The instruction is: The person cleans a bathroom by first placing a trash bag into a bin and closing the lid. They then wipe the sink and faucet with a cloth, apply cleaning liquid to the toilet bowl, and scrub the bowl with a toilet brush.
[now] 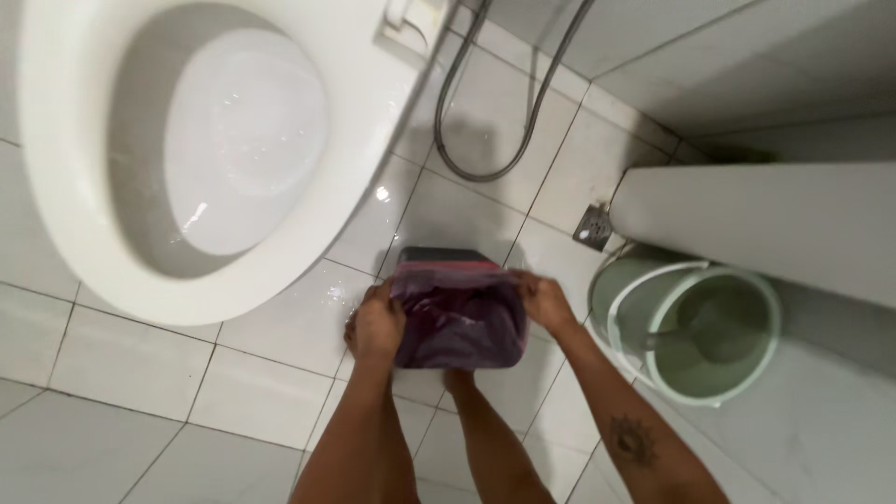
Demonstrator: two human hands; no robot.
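Both hands, left hand (376,324) and right hand (544,301), grip the purple-lined bin (457,313).

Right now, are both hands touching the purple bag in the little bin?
Touching. The head view shows the left hand and the right hand gripping opposite edges of the purple bag over the bin.

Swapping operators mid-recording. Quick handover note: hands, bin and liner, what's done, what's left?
Left hand: gripping the left edge of the purple bin liner at the bin's rim.
Right hand: gripping the liner's right edge, same height.
Small dark waste bin: on the white tiled floor, between the toilet and the pale green bucket; the floor drain is just behind it.
Done: liner sits inside the bin, mouth spread open across it.
Left: the far rim looks uncovered; folding the liner over it seems to remain. Contents cannot be seen.
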